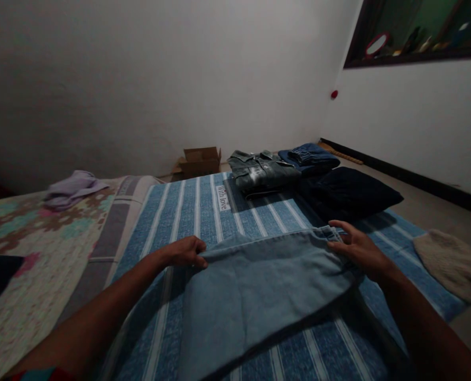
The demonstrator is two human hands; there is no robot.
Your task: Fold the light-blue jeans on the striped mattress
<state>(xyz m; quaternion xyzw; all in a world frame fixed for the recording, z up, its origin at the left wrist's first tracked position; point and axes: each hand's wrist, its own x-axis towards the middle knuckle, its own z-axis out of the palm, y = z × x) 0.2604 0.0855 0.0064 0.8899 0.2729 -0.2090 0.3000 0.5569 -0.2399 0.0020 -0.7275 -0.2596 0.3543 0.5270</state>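
Observation:
Light-blue jeans [259, 280], partly folded, lie across the striped blue bedspread [187, 211] in front of me. My left hand [187, 252] pinches their upper left corner between thumb and fingers. At the opposite end, my right hand [356, 248] grips the stitched edge, thumb below and fingers above. The upper edge is drawn fairly straight between both hands, while the lower left part spreads toward me, with soft creases. Part of the right end is hidden by my right hand.
Beyond the jeans sit a folded grey denim jacket [262, 172], dark-blue folded clothing [310, 157] and a black garment [354, 193]. A beige cloth [453, 264] lies at right. Leftward are a floral blanket [72, 238] and lilac cloth [74, 188]. An opened cardboard box [199, 161] stands by the wall.

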